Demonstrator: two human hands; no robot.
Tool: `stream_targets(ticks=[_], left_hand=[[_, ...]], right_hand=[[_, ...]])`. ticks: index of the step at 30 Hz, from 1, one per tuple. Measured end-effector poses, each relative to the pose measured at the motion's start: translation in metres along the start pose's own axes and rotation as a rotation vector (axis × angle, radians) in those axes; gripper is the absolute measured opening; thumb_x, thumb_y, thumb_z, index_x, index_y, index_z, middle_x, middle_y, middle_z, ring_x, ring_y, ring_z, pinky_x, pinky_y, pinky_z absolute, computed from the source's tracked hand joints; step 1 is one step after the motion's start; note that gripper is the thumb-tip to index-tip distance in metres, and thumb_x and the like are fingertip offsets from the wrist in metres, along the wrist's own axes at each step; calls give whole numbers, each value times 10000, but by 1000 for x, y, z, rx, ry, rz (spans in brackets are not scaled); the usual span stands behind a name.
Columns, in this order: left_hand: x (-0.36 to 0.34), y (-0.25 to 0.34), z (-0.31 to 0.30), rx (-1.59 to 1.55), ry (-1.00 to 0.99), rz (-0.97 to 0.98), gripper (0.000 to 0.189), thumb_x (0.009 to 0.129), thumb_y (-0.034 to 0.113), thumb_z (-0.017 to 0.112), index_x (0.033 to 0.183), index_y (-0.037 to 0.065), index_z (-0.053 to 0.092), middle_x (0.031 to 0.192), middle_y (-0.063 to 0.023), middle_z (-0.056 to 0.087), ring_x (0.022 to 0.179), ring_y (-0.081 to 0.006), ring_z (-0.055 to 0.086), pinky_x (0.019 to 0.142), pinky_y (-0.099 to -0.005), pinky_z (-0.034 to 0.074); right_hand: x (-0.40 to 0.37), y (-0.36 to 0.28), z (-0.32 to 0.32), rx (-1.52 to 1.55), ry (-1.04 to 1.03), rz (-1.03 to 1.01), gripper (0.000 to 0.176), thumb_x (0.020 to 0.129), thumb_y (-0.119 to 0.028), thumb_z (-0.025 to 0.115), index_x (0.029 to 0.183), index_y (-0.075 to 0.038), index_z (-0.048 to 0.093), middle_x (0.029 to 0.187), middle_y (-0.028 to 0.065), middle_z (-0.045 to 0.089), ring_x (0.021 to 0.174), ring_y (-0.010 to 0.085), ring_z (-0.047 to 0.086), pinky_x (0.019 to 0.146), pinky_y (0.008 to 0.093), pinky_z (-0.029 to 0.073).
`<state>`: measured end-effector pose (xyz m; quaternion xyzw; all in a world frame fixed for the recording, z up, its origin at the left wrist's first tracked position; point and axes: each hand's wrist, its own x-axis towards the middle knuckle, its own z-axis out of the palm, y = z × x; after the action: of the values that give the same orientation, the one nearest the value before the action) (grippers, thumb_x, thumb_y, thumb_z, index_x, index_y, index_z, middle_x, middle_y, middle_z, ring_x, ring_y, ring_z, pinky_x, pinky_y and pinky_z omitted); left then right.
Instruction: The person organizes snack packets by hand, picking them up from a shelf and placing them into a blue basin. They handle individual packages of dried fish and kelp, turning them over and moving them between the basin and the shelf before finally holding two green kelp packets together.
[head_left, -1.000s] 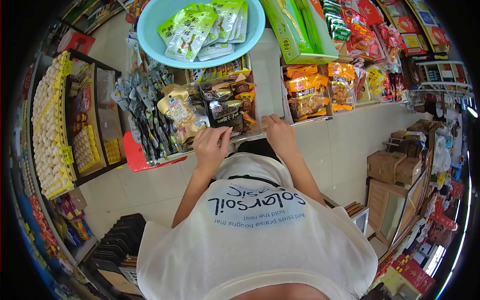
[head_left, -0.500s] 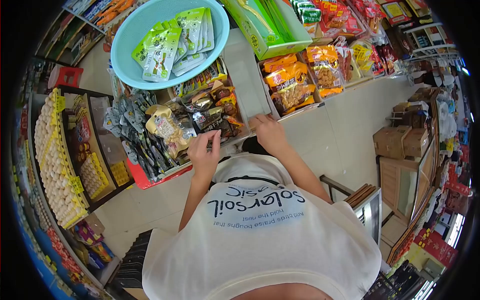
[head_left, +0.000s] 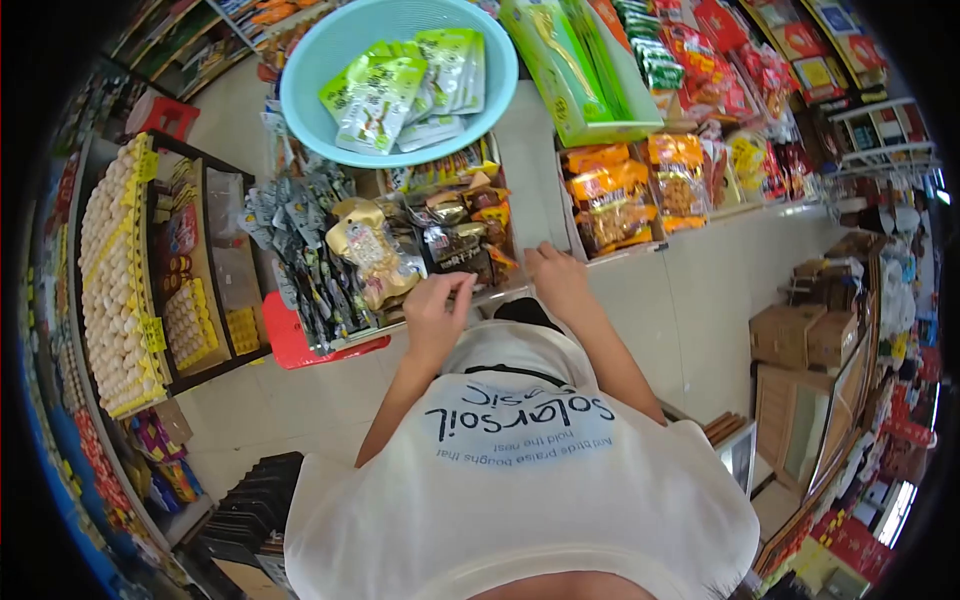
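Observation:
My left hand (head_left: 437, 313) is at the front edge of the display, beside a bin of dark snack packets (head_left: 460, 245), its thumb and fingers brought together; whatever may be between them is too small to make out. To its left lies a gold snack bag (head_left: 371, 250). My right hand (head_left: 556, 277) rests at the front end of an empty-looking grey compartment (head_left: 535, 185), its fingers curled over the edge and their tips partly hidden. Orange snack bags (head_left: 608, 200) stand in a box just right of it.
A light blue basin (head_left: 300, 105) with green packets sits at the back. Right of it is a green box (head_left: 590, 128). Silver-grey packets (head_left: 310, 240) fill the left bin, with a red stool (head_left: 292, 335) below. Egg trays (head_left: 118, 290) stand farther left, cardboard boxes (head_left: 785, 335) at right.
The display has shifted right and slightly down in view as the camera turned. Both hands keep nearly the same pose and place at the front edge.

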<state>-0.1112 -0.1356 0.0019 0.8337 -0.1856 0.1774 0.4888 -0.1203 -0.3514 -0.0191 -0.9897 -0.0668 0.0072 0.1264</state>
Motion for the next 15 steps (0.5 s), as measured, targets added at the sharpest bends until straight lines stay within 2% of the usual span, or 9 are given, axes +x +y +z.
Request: stream_targets(ticks=[2,7,9,11,13,14,15], left_hand=[[-1,-1,-2,25,-34,20,82,789,35,726,826,42,654,723,-86,643,618,-259,607,555,-339,459],[0,7,-12,24,40,-35,81,789,25,723,831,32,654,737,-93,648,637,-255,614,568,-334,465],[-2,9,-15,11,70,-72,83,788,22,725,829,27,653,740,-96,650,639,-252,615,572,-331,466],[-2,8,-13,4,109,-91,85,781,6,727,820,18,652,739,-99,653,635,-246,614,577,-326,469],[0,10,-8,0,130,-94,86,777,0,728,815,16,652,737,-98,652,635,-243,614,578,-323,470],[2,12,-6,-2,142,-95,88,774,-6,729,810,14,652,734,-97,652,634,-240,614,580,-321,471],[6,16,-3,-8,140,-100,86,774,-9,729,808,12,652,735,-96,653,638,-240,619,580,-318,474]], right_hand=[[1,2,0,-13,-20,19,154,798,-65,568,940,-97,618,899,87,597,815,295,658,690,415,529],[11,3,-10,-16,-18,2,247,798,-71,557,1025,-115,646,869,88,629,802,290,664,682,407,534],[20,5,-24,-15,51,122,267,797,-59,578,1045,-118,658,870,88,641,794,288,659,667,391,532],[34,9,-48,49,472,22,244,792,-59,633,1029,-112,661,877,69,646,773,266,649,633,381,525],[53,14,-79,-27,753,-3,263,788,-88,694,1049,-93,657,930,68,648,832,268,629,684,387,518],[63,20,-94,-28,758,-6,263,788,-88,694,1049,-93,657,930,68,648,832,268,629,684,387,518],[74,28,-108,-65,830,-43,312,791,-132,714,1092,-86,643,1012,84,635,923,286,606,758,398,504]])
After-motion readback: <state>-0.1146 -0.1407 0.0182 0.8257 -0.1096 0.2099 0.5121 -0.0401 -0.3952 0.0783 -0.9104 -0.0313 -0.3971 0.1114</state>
